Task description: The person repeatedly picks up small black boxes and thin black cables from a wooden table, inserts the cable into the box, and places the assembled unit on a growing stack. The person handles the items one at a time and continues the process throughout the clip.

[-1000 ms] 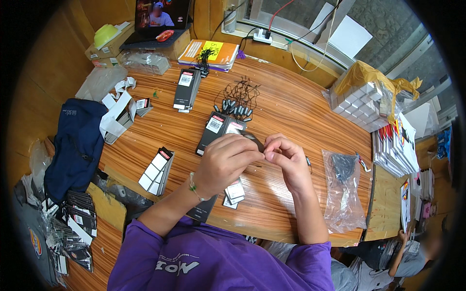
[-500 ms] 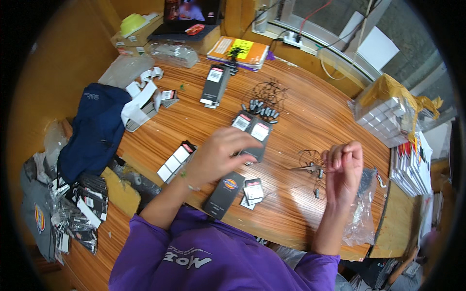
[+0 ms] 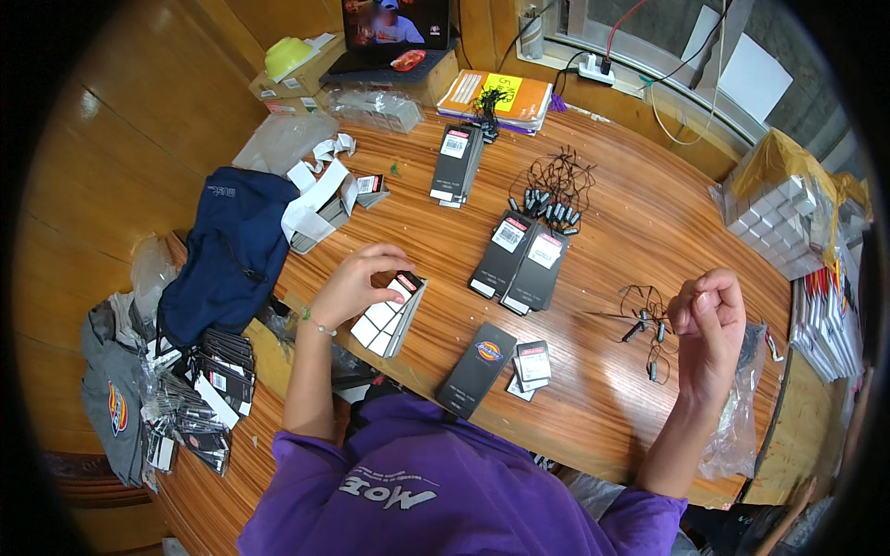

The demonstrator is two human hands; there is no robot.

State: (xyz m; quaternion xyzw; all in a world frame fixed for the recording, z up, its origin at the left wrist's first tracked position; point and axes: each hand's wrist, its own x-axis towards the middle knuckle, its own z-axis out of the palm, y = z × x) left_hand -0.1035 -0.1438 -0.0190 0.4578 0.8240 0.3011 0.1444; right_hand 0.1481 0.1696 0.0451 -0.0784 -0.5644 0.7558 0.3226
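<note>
Your stack of white-faced tags (image 3: 382, 326) lies on the tabletop (image 3: 603, 398) at your left, near the front edge. Your left grip (image 3: 357, 285) covers part of its upper left side; thumb and fingers stand apart at the far end, and you cannot tell whether they touch it. How many tags lie underneath is hidden. The stack's long axis runs from lower left to upper right, its dark, red-marked end pointing away from you.

Your right grip (image 3: 712, 313) is raised with its fingers curled in; you cannot tell whether it is closed or holds anything. Loose black cords (image 3: 649, 329) lie beside it, too fine to trace fully. Your right forearm hides part of a clear plastic bag (image 3: 739, 449).

Between your hands, a black card (image 3: 475, 375) tilts the same way as the stack, beside small pale tags (image 3: 531, 363). Farther out, the laptop (image 3: 394, 26) is cut off above.
</note>
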